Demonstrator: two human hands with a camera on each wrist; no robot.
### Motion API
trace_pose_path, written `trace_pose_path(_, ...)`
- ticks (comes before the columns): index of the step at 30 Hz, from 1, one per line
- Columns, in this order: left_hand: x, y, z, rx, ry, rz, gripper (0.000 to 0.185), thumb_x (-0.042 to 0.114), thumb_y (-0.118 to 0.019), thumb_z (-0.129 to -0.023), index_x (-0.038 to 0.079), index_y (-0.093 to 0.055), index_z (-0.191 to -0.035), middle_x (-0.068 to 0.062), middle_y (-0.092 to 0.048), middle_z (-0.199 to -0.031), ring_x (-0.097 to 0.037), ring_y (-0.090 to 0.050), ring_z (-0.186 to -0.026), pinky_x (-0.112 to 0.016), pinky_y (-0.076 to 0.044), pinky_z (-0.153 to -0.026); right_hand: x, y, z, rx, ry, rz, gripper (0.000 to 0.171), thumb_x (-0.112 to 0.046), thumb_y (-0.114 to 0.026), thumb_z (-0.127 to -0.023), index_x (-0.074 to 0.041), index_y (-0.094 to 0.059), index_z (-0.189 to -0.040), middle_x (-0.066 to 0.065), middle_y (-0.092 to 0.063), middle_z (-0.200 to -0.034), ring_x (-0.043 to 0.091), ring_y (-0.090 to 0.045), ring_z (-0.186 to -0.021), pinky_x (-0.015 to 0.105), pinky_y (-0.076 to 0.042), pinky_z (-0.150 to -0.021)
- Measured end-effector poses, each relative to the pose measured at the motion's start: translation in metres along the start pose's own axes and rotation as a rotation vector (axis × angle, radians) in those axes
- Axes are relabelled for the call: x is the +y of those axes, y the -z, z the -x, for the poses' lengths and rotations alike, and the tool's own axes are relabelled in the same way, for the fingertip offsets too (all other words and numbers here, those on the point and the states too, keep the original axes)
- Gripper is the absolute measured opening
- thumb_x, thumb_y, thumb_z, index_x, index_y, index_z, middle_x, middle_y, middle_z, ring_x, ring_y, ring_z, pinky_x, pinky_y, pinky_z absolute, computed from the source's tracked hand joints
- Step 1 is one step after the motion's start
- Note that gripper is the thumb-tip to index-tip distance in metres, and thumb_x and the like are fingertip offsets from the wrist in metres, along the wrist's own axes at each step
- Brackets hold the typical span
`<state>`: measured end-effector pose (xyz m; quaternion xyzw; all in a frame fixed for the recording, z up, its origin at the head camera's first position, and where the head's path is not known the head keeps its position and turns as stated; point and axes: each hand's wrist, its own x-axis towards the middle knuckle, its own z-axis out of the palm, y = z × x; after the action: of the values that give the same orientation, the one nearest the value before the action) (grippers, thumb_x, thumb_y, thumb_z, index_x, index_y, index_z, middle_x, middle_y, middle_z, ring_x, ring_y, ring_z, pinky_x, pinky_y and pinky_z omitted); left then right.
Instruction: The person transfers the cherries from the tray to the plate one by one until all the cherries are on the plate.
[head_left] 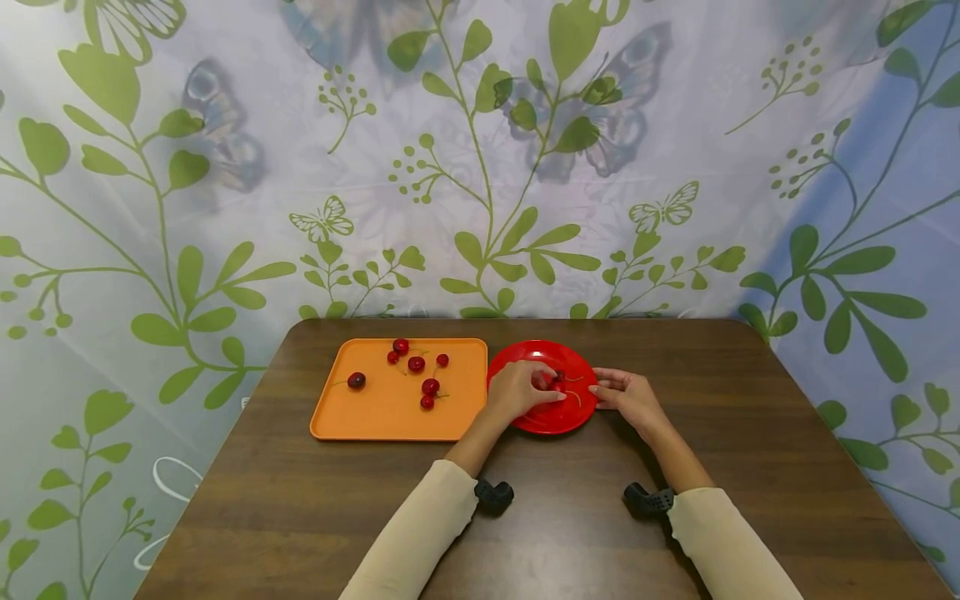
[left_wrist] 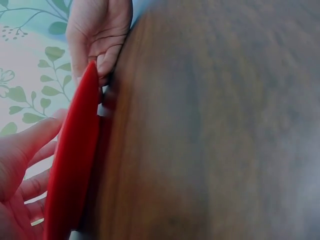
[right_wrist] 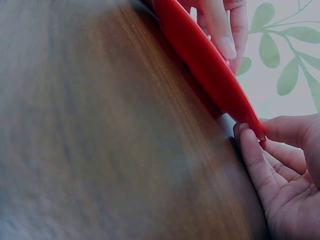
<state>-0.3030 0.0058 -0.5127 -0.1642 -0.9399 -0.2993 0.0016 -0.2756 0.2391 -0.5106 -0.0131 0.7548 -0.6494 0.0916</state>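
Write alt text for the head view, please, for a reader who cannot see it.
A person's left hand is over a small red cherry in a round, glossy red plate, while the right hand pinches its rim. To the plate's left, seven round red cherries lie on a rectangular orange tray; both stand on a brown wood-grain table.

The kind of room cannot be told; it looks like an indoor recording corner, with a dark-brown wood-grain tabletop [head_left: 562, 533] against a pale, leaf-and-butterfly-printed cloth backdrop [head_left: 480, 175] and black wrist-worn cameras [head_left: 493, 497].
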Motion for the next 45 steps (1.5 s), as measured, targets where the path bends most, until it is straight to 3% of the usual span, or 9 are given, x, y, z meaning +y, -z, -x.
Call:
trace_pose_path(10,-0.004,0.021,0.009,0.049,-0.098,0.076,0.038,0.048,-0.082,-0.083,0.023,-0.078,-0.113,0.014,-0.067,-0.077,-0.003,-0.058,-0.072,-0.020,-0.048,-0.061,0.023,0.006,-0.013,0.033,0.024,-0.006,0.049,-0.004,-0.069,-0.096,0.011,-0.053,-0.139,0.022,-0.069,-0.112,0.012,-0.071,-0.080,0.030,-0.060,-0.074)
trace_pose_path(18,-0.020,0.044,0.030,0.087,-0.132,0.100,0.041,0.052,-0.079,-0.085,0.024,-0.077,-0.114,0.013,-0.066,-0.080,-0.007,-0.054,-0.063,-0.023,-0.046,-0.052,0.032,0.004,-0.015,0.031,0.040,-0.005,0.048,-0.005,-0.070,-0.095,0.010,-0.054,-0.138,0.022,-0.069,-0.112,0.012,-0.071,-0.080,0.030,-0.060,-0.074)
trace_pose_path(26,-0.034,0.066,0.055,0.103,-0.160,0.147,0.041,0.046,-0.080,-0.086,0.018,-0.077,-0.115,0.012,-0.066,-0.078,-0.010,-0.050,-0.056,-0.025,-0.042,-0.046,0.030,0.004,-0.012,0.023,0.042,0.004,0.051,-0.007,-0.071,-0.096,0.010,-0.053,-0.141,0.027,-0.067,-0.117,0.013,-0.072,-0.082,0.032,-0.060,-0.076)
trace_pose_path(33,-0.046,0.083,0.071,0.118,-0.152,0.147,0.039,0.045,-0.080,-0.086,0.017,-0.078,-0.113,0.015,-0.066,-0.080,-0.010,-0.054,-0.061,-0.026,-0.045,-0.049,0.028,0.004,-0.012,0.021,0.041,0.004,0.052,-0.008,-0.070,-0.096,0.010,-0.051,-0.141,0.026,-0.068,-0.117,0.013,-0.072,-0.083,0.032,-0.060,-0.076)
trace_pose_path(40,-0.054,0.095,0.078,0.124,-0.164,0.147,0.039,0.044,-0.080,-0.086,0.016,-0.078,-0.113,0.013,-0.066,-0.084,-0.015,-0.058,-0.069,-0.028,-0.048,-0.054,0.029,0.005,-0.013,0.033,0.046,0.002,0.050,-0.007,-0.071,-0.096,0.010,-0.053,-0.140,0.024,-0.069,-0.113,0.012,-0.071,-0.082,0.030,-0.060,-0.075)
trace_pose_path(45,-0.063,0.104,0.083,0.150,-0.154,0.133,0.034,0.042,-0.082,-0.085,0.021,-0.079,-0.111,0.012,-0.069,-0.085,-0.011,-0.058,-0.071,-0.028,-0.050,-0.058,0.031,0.006,-0.014,0.030,0.044,0.005,0.049,-0.006,-0.071,-0.095,0.010,-0.054,-0.139,0.023,-0.069,-0.112,0.013,-0.071,-0.081,0.030,-0.060,-0.075)
